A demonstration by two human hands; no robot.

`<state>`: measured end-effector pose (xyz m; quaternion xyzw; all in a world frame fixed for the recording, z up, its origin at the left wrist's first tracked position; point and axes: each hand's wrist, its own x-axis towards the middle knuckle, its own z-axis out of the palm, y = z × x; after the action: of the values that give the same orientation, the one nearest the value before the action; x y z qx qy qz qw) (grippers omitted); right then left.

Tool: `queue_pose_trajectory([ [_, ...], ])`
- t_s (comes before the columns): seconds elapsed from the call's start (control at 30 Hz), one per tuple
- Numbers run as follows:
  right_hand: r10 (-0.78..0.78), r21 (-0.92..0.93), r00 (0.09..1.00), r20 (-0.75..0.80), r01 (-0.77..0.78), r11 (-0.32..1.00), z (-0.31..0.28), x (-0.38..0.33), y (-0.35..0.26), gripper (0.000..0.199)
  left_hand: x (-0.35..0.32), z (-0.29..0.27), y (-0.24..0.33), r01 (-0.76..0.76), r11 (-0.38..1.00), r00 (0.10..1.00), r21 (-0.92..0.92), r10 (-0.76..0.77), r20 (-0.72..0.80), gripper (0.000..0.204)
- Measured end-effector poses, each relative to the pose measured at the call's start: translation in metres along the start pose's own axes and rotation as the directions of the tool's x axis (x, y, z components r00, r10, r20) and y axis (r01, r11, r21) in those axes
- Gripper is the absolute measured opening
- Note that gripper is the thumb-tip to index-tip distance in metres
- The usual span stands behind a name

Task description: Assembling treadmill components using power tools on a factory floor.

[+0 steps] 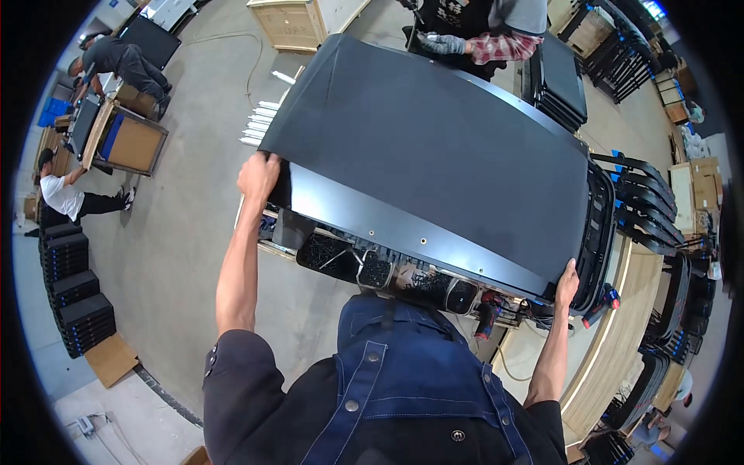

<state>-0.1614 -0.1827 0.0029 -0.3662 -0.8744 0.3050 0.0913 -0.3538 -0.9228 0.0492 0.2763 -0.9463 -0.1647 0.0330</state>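
Note:
A large dark grey board-like deck [434, 139] with a shiny side strip [349, 203] lies tilted across the middle of the view. Small holes or screws dot the strip. My left hand [258, 177] is closed around the deck's near left corner. On the right, my right hand [567, 284] grips its near right end, the thumb on top and the other fingers mostly hidden. A black frame [598, 232] shows beyond the deck's right end. Under the near edge are bins of small dark parts [376, 271], and a red-and-black power driver [487, 314] is near them.
Across the deck stands a person with a gloved hand [443, 44] near its far edge. A second power driver [601, 306] lies by the wooden bench [612, 333]. White tubes [262, 116] protrude at left. Black curved frames [647, 201] are stacked right; people work far left.

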Motion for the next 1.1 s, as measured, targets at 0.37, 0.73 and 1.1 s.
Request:
queue_pose_trajectory([
  [0.37, -0.037, -0.275, 0.999, -0.025, 0.028, 0.961, -0.013, -0.028, 0.001, 0.067, 0.019, -0.003, -0.053, -0.418, 0.906, 0.901, 0.068, 0.423, -0.095, 0.022],
  [0.73, 0.011, -0.408, 1.0, -0.016, -0.016, 0.913, -0.021, -0.052, -0.015, 0.055, 0.03, -0.011, -0.072, -0.41, 0.907, 0.91, -0.091, 0.414, 0.025, 0.03],
  [1.1, 0.028, -0.445, 0.997, -0.07, -0.057, 0.894, -0.013, -0.046, -0.017, 0.056, 0.026, 0.014, -0.104, -0.338, 0.899, 0.928, -0.278, 0.368, 0.061, 0.038],
])
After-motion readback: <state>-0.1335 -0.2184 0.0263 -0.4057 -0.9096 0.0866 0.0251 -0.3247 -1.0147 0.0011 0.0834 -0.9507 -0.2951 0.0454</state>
